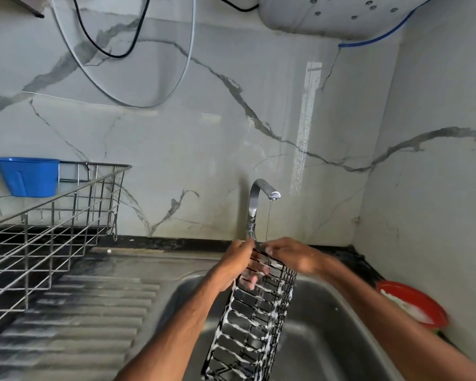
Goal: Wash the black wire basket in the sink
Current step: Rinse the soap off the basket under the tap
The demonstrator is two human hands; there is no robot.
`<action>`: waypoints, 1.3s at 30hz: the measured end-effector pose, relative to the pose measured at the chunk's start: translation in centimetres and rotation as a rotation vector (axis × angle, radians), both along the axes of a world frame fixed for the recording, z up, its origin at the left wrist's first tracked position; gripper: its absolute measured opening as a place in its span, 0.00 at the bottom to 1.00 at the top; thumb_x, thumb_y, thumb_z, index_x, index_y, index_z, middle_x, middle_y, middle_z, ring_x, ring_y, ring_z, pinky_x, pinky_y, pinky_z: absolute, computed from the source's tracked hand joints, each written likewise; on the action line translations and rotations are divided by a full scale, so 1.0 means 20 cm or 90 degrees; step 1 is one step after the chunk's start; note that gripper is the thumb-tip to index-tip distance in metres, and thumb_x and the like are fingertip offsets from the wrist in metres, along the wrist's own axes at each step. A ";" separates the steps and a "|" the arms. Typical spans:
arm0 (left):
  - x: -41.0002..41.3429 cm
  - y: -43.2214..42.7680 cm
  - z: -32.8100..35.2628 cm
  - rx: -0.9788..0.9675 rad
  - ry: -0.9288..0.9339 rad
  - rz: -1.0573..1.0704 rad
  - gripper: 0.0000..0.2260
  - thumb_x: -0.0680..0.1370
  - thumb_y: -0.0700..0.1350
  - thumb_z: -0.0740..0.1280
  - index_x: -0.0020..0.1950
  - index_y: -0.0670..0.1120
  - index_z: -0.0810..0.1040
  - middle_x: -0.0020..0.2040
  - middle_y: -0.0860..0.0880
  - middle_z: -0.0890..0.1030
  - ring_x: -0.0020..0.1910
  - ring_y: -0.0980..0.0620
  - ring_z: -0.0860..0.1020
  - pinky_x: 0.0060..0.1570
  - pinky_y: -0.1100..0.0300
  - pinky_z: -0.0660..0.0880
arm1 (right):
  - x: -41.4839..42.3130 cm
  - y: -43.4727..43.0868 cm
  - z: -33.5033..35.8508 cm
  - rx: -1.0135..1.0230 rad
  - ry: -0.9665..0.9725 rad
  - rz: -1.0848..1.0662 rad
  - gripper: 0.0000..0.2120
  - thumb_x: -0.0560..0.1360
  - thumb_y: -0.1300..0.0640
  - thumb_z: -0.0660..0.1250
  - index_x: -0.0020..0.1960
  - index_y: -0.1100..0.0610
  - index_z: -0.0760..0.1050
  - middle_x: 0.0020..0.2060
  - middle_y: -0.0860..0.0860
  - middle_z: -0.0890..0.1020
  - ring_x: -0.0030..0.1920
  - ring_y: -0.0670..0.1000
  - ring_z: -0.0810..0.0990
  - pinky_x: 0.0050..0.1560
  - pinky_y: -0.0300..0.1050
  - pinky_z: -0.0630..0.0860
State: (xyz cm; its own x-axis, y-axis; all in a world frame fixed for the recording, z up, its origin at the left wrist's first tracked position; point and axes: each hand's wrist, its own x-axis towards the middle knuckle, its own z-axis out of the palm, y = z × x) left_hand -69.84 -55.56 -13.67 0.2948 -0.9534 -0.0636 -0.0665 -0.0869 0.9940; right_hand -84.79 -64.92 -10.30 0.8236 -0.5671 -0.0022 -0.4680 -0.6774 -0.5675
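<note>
The black wire basket (254, 317) is long and narrow, streaked with white soap foam, and held on end over the steel sink (322, 342). My left hand (235, 266) grips its upper left side, fingers curled through the wires. My right hand (290, 255) holds the top right edge, right under a thin stream of water falling from the chrome tap (254, 207).
A steel dish rack (47, 226) with a blue plastic cup (29, 176) hung on it stands on the ribbed drainboard (80, 312) to the left. A red bowl (415, 305) with white foam sits on the dark counter at the right. The marble wall is close behind.
</note>
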 end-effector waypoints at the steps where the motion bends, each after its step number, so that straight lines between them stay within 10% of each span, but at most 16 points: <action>1: -0.01 -0.01 0.00 0.002 0.011 -0.009 0.21 0.88 0.51 0.52 0.58 0.37 0.77 0.38 0.42 0.84 0.26 0.49 0.74 0.24 0.58 0.75 | 0.03 0.02 0.00 0.046 -0.001 0.003 0.23 0.86 0.44 0.49 0.54 0.51 0.81 0.54 0.55 0.84 0.61 0.56 0.81 0.69 0.57 0.71; 6: -0.06 -0.03 0.00 0.021 0.034 -0.011 0.20 0.88 0.55 0.49 0.56 0.44 0.76 0.38 0.46 0.73 0.23 0.56 0.67 0.26 0.54 0.80 | 0.19 0.01 -0.02 0.169 0.024 -0.062 0.37 0.83 0.34 0.39 0.66 0.57 0.76 0.58 0.53 0.79 0.58 0.50 0.74 0.64 0.48 0.64; 12: -0.04 -0.03 -0.02 0.062 0.039 0.007 0.16 0.87 0.50 0.52 0.54 0.41 0.73 0.49 0.37 0.86 0.27 0.51 0.75 0.23 0.60 0.73 | 0.26 -0.14 -0.15 0.254 0.037 -0.096 0.20 0.85 0.48 0.54 0.36 0.52 0.70 0.31 0.48 0.78 0.31 0.46 0.77 0.36 0.43 0.74; 18: -0.02 -0.06 -0.01 0.048 0.039 0.079 0.22 0.88 0.57 0.53 0.56 0.40 0.76 0.46 0.39 0.85 0.34 0.47 0.80 0.24 0.58 0.75 | 0.21 -0.05 -0.04 0.204 0.007 -0.081 0.21 0.83 0.39 0.54 0.43 0.50 0.78 0.45 0.50 0.82 0.47 0.52 0.80 0.63 0.55 0.75; 20: -0.01 -0.05 0.00 0.034 0.047 0.091 0.24 0.87 0.59 0.54 0.58 0.40 0.77 0.46 0.40 0.83 0.36 0.47 0.79 0.25 0.58 0.77 | 0.14 0.06 0.03 0.186 -0.017 -0.036 0.27 0.84 0.35 0.47 0.60 0.48 0.79 0.60 0.49 0.80 0.61 0.51 0.77 0.72 0.54 0.67; 26: -0.02 -0.04 0.04 0.014 0.067 0.110 0.16 0.87 0.49 0.57 0.52 0.40 0.79 0.48 0.39 0.81 0.39 0.45 0.79 0.26 0.55 0.79 | -0.14 0.08 -0.03 -0.003 -0.035 0.050 0.28 0.82 0.36 0.49 0.80 0.43 0.59 0.78 0.47 0.63 0.77 0.51 0.63 0.76 0.54 0.59; 39: -0.06 -0.08 0.08 -0.115 0.215 0.173 0.11 0.85 0.44 0.65 0.49 0.36 0.78 0.36 0.45 0.74 0.27 0.52 0.73 0.28 0.54 0.81 | 0.00 -0.09 0.03 -0.178 -0.137 0.006 0.09 0.81 0.51 0.66 0.57 0.49 0.84 0.43 0.48 0.87 0.45 0.51 0.84 0.47 0.49 0.79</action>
State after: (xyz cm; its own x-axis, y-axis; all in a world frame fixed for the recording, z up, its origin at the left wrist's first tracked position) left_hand -70.99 -57.25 -12.12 0.5272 -0.8488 -0.0398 0.2647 0.1195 0.9569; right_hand -84.74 -66.69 -9.76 0.7940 -0.5132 0.3260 -0.3504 -0.8244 -0.4445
